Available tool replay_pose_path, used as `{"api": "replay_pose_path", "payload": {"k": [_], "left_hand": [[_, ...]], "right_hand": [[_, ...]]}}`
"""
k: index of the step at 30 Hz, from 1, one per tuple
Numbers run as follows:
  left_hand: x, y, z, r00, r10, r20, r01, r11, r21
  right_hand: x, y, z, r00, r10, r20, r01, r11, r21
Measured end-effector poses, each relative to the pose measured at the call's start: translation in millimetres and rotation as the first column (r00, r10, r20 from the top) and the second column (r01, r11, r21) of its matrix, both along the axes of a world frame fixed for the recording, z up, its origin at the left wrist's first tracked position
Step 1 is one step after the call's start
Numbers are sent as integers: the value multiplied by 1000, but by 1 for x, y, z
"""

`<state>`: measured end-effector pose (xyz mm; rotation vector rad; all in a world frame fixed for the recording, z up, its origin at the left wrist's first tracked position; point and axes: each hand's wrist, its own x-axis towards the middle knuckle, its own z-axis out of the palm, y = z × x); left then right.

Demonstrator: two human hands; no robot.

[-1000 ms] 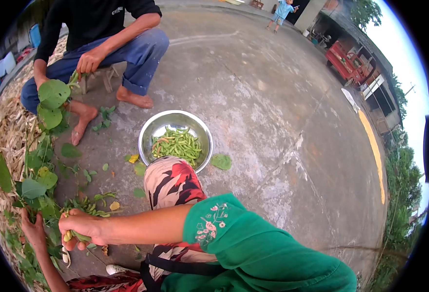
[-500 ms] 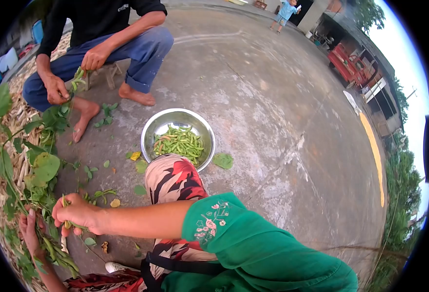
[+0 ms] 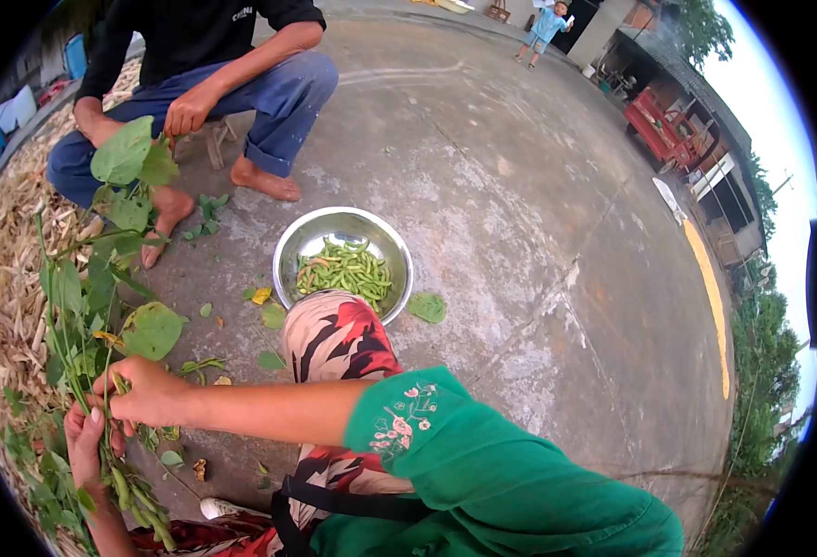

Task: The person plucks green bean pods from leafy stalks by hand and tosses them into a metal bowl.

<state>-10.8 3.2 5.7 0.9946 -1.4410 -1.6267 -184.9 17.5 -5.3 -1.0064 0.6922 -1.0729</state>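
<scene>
My left hand (image 3: 85, 447) is wrapped around the stems of a leafy bean plant (image 3: 79, 311). Its leaves rise above my hands, and green pods (image 3: 139, 506) hang below my left wrist. Just above it, my right hand (image 3: 148, 395) is closed with green bean pods (image 3: 121, 382) between its fingers, close against the stems. Whether those pods are still attached is hidden. By my knee stands a metal bowl (image 3: 401, 251) holding many picked green pods (image 3: 345, 271).
Another person (image 3: 209, 56) sits opposite on a small wooden stool (image 3: 218, 139), partly behind the leaves. Dry husks (image 3: 5, 278) cover the ground at left. Loose leaves (image 3: 427, 307) lie on the concrete. A child (image 3: 547, 28) stands far back, near a red vehicle (image 3: 663, 130).
The bean plant has swung up and to the right, its leaves now covering the other person's hand. My left hand has moved slightly right; my right hand shifted a little toward the stems.
</scene>
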Motion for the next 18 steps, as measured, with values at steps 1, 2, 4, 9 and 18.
{"api": "replay_pose_path", "payload": {"k": [1, 2, 4, 9, 18], "left_hand": [[0, 1, 0, 1000, 1, -1, -1, 1000, 1], [-1, 1, 0, 1000, 9, -4, -9, 1000, -18], [-9, 6, 9, 1000, 10, 12, -9, 1000, -25], [-14, 7, 24, 952, -18, 304, -1, 998, 60], [-10, 3, 10, 908, -130, 399, 182, 979, -94]], "right_hand": [[0, 0, 0, 1000, 1, -1, -1, 1000, 1], [0, 1, -1, 999, -11, 41, 13, 999, -29], [-4, 3, 2, 996, -57, 63, 62, 995, -79], [-18, 2, 9, 995, 7, -95, -9, 1000, -23], [-17, -1, 10, 972, -27, -234, 26, 1000, -7]]}}
